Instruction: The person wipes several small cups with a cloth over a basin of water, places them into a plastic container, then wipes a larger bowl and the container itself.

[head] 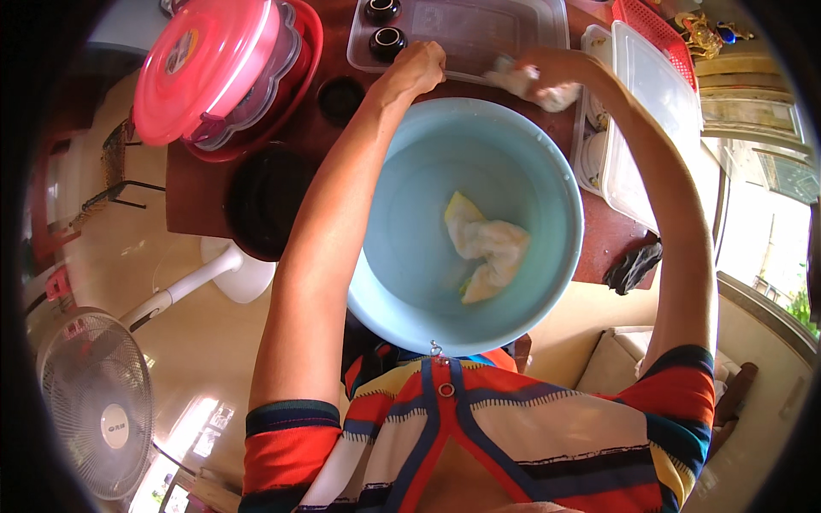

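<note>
A light-blue plastic basin [385,301] of water stands in front of me, with a wet white and yellow cloth [490,247] lying in it. Beyond the basin's far rim, my left hand [420,67] is curled at the near edge of a clear plastic tray [474,32]. Its fingertips are hidden, so any grip on the tray cannot be told. Two small black cups [387,43] sit upside down on the tray, left of that hand. My right hand [555,67], blurred by motion, has a whitish cloth [555,96] bunched in it near the tray's right corner.
On the brown table [199,199], a pink-lidded container [205,64] and dark bowls [269,192] stand left. A clear bin [593,160] of dishes, its lid [654,128] and a black plastic bag [634,266] are right. A fan [96,397] stands lower left.
</note>
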`<action>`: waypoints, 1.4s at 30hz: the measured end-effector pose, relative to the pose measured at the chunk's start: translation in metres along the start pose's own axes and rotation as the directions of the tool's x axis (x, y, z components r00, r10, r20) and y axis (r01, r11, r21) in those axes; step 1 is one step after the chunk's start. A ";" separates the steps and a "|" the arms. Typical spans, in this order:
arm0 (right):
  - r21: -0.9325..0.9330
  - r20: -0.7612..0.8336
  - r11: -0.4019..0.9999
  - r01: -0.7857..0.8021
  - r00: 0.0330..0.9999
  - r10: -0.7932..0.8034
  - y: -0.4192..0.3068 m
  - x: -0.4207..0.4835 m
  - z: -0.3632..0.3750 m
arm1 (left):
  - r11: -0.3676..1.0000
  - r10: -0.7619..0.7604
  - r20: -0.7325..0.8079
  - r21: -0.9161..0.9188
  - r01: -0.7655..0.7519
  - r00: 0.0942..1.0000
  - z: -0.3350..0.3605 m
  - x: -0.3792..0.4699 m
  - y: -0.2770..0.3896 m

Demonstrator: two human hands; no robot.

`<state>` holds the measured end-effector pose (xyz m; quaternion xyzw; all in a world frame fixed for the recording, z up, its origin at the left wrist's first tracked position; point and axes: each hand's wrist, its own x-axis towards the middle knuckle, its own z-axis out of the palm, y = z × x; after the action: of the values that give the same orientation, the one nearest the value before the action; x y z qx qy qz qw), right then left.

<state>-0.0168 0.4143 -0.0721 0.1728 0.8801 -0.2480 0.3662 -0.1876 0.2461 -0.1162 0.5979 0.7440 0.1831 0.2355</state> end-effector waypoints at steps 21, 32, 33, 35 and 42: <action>-0.015 -0.183 1.000 0.004 0.983 -0.007 -0.004 -0.013 0.021 | 0.998 0.040 -0.016 0.050 -0.040 0.999 0.005 0.002 -0.002; 0.048 -0.517 0.967 0.250 0.835 -0.190 -0.058 0.007 0.026 | 0.996 0.061 -0.066 0.063 -0.057 0.996 0.002 -0.003 -0.008; -0.005 -0.415 0.981 0.196 0.892 -0.180 -0.053 -0.005 0.018 | 0.997 0.060 -0.069 0.061 -0.056 0.996 0.002 -0.003 -0.007; -0.068 -0.308 0.986 0.149 0.937 -0.163 -0.035 -0.016 0.015 | 0.997 0.045 -0.018 0.058 -0.044 0.999 0.000 -0.002 -0.001; 0.080 -0.442 0.978 0.191 0.886 -0.137 -0.056 0.020 0.030 | 0.999 -0.006 -0.041 0.034 0.007 0.999 -0.003 -0.006 0.002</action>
<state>-0.0405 0.3543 -0.0881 0.1703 0.9342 -0.2863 0.1274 -0.1862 0.2410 -0.1119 0.5957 0.7535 0.1816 0.2106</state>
